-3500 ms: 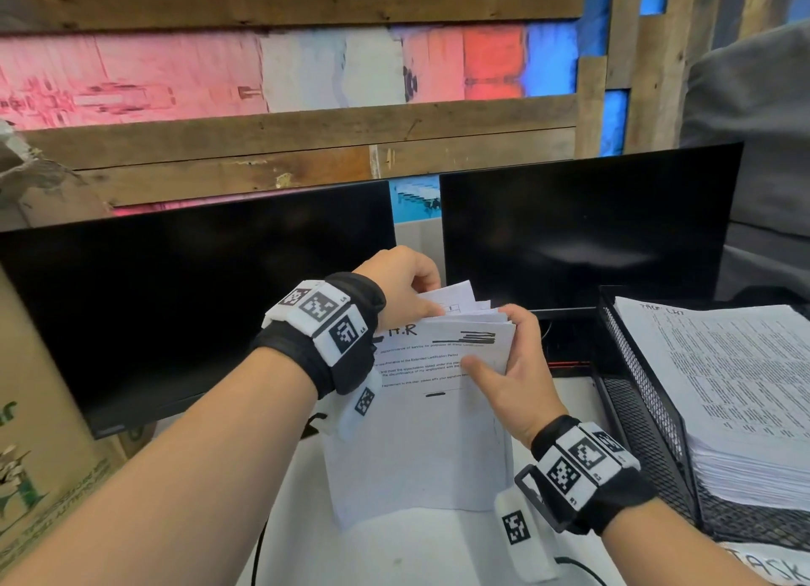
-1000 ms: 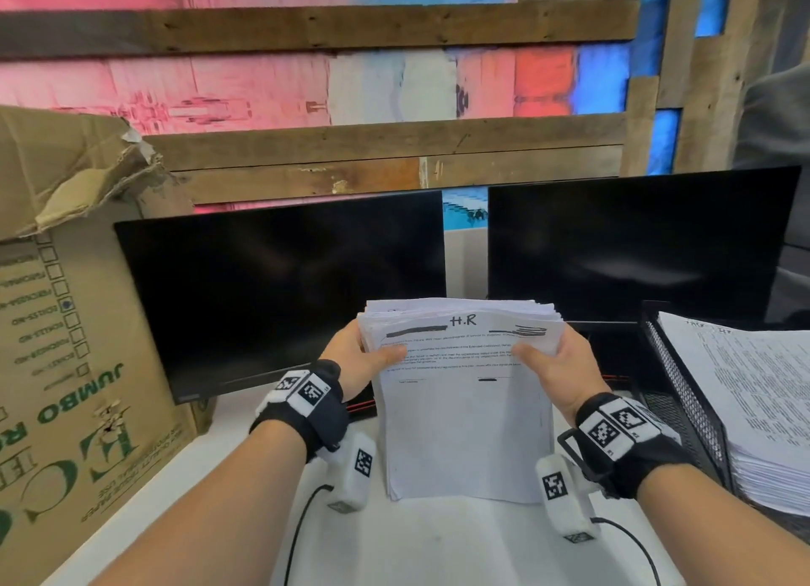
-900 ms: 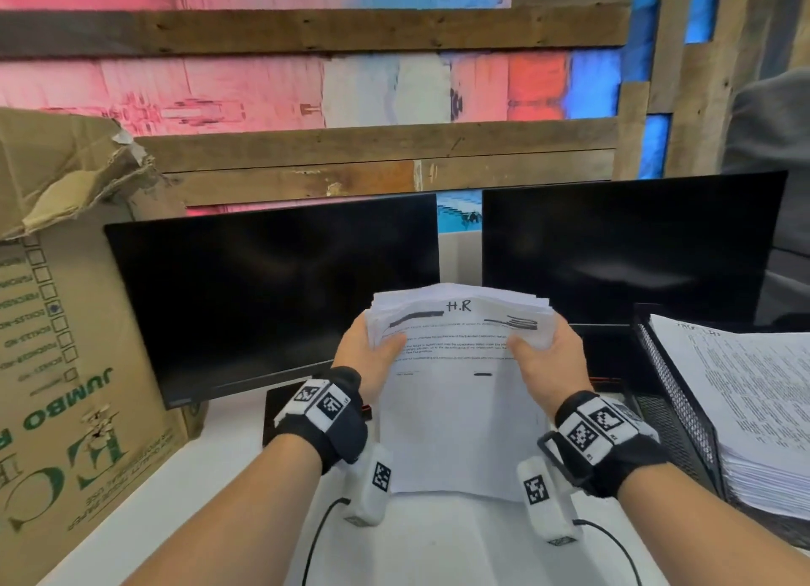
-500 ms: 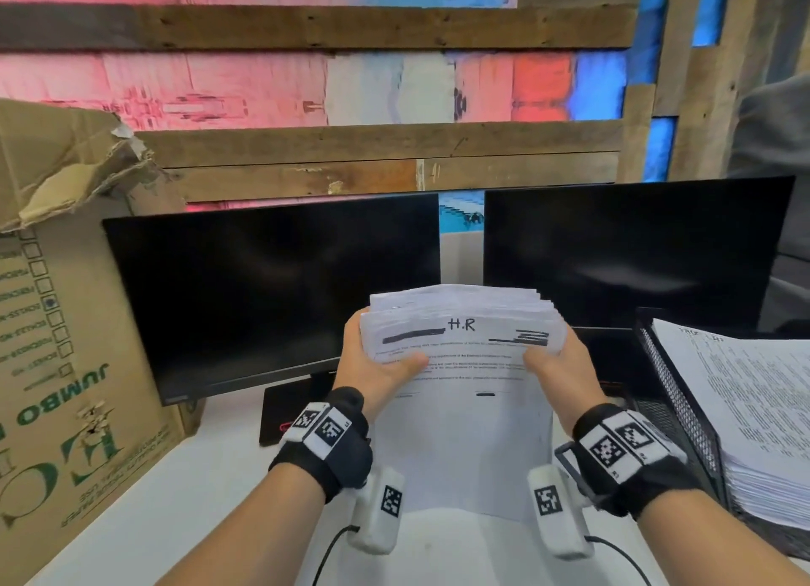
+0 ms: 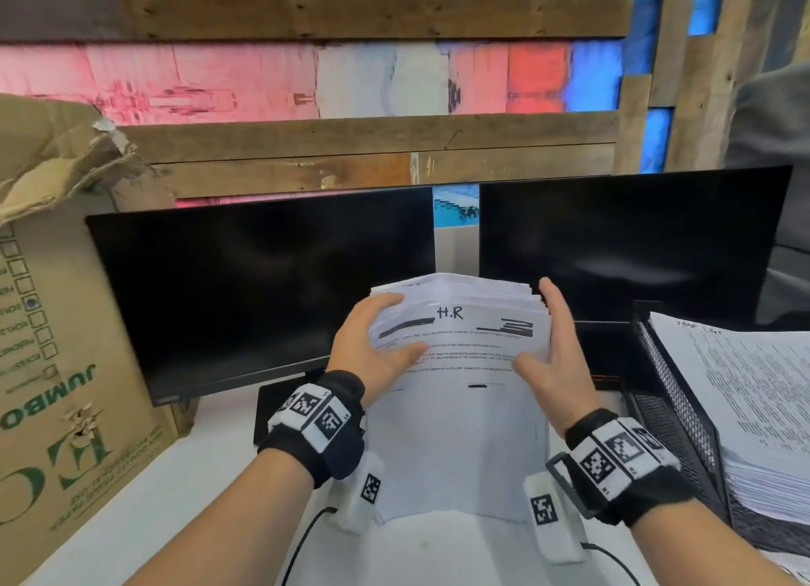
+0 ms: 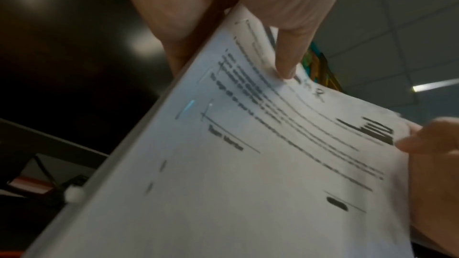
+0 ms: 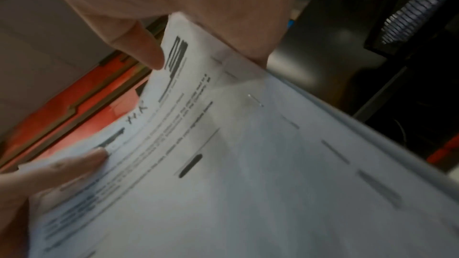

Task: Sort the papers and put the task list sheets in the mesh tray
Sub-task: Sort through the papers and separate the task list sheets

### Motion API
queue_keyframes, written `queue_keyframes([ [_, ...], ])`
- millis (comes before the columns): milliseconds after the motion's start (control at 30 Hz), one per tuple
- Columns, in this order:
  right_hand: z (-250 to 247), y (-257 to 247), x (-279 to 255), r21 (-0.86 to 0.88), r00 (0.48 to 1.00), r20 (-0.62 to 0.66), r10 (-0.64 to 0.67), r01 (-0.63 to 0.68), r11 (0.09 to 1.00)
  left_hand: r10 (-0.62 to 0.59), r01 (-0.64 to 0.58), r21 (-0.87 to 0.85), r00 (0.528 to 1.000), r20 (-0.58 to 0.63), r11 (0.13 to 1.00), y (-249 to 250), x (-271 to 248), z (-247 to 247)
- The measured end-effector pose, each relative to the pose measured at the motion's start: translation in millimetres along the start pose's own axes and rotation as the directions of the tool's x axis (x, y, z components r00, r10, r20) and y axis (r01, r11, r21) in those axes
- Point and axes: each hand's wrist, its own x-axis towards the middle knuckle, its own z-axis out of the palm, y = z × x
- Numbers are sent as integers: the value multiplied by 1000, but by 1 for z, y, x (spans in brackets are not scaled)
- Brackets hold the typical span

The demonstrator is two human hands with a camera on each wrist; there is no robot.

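A thick stack of papers (image 5: 460,432) stands upright on its bottom edge on the white table, its front sheet headed "H.R". My left hand (image 5: 381,335) grips the upper left corner, thumb on the front sheet. My right hand (image 5: 554,344) holds the upper right edge, fingers stretched up along the side and thumb on the front. The left wrist view shows the stack (image 6: 248,183) under my left thumb (image 6: 285,56). In the right wrist view the right thumb (image 7: 139,46) lies on the same sheet (image 7: 248,183). A black mesh tray (image 5: 666,392) at the right holds task list sheets (image 5: 754,392).
Two dark monitors (image 5: 263,287) (image 5: 627,243) stand just behind the stack. A large cardboard box (image 5: 65,366) fills the left side of the table (image 5: 175,498). Thin black cables (image 5: 307,537) run from my wrist cameras across the near table.
My left hand stopped leafing through the top of the stack and moved to its left edge. Both hands squared the upright stack; my right fingers have now straightened along its side.
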Motion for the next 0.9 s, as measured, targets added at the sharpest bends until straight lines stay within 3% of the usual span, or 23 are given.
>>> queue_keyframes([
  [67, -1, -1, 2, -25, 998, -34, -45, 44, 999, -24, 23, -40, 999, -28, 999, 0, 2, -5],
  [200, -3, -6, 11, -329, 992, -68, -109, 81, 941, -31, 31, 24, 1000, -2, 999, 0, 6, -13],
  [267, -5, -6, 16, -396, 992, -87, -94, 52, 917, -35, 35, 60, 999, -3, 998, 1, 5, -16],
  [400, -9, -6, 17, -388, 994, -83, -73, 36, 921, -14, 14, 74, 1000, -11, 997, 2, 1, -16],
  [633, -14, -9, 9, -344, 988, -31, -151, 131, 930, 73, -71, 147, 997, -10, 987, 7, -1, -15],
  [800, -15, -14, 15, -387, 981, -66, -183, 144, 911, -26, 28, 35, 998, -54, 999, 9, 1, -18],
  [900, -17, -13, 15, -258, 995, -74, -73, 52, 965, -77, 76, -29, 995, -71, 997, 5, 3, -20],
])
